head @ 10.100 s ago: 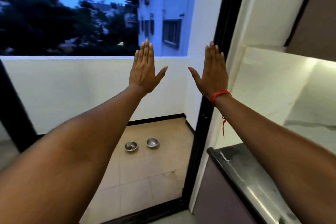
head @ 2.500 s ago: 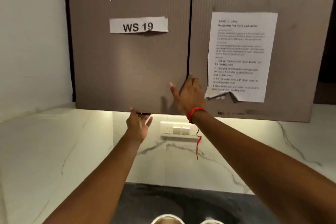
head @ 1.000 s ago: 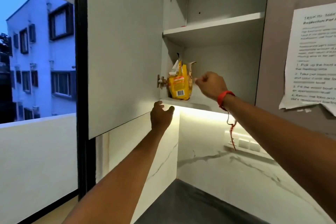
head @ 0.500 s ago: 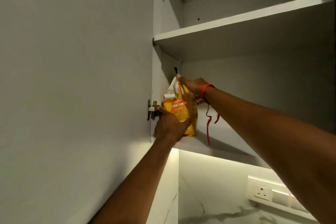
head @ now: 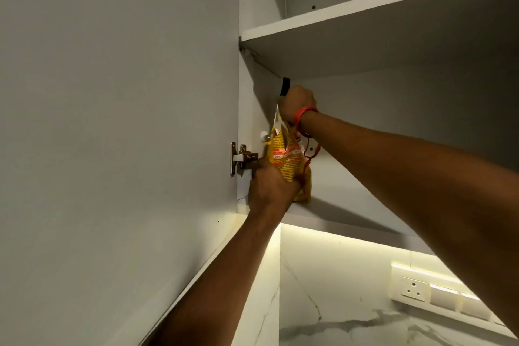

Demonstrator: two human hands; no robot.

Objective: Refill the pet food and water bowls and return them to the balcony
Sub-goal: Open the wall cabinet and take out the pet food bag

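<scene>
A yellow pet food bag [head: 285, 153] with red print stands at the left end of the lower cupboard shelf [head: 345, 205]. My left hand [head: 271, 185] grips the bag's lower part from below. My right hand [head: 297, 105], a red thread at its wrist, is closed around the crumpled top of the bag, where a black clip pokes out above the fist. The bowls are not in view.
The open cupboard door [head: 118, 121] fills the left side, its metal hinge [head: 241, 159] right beside my left hand. An upper shelf [head: 365, 11] runs above. Below are a lit marble backsplash [head: 337, 289] and a wall socket [head: 414, 289].
My right hand has closed over the bag's top and my left hand has taken a fuller hold low on the bag. The bag now sits slightly more upright on the shelf.
</scene>
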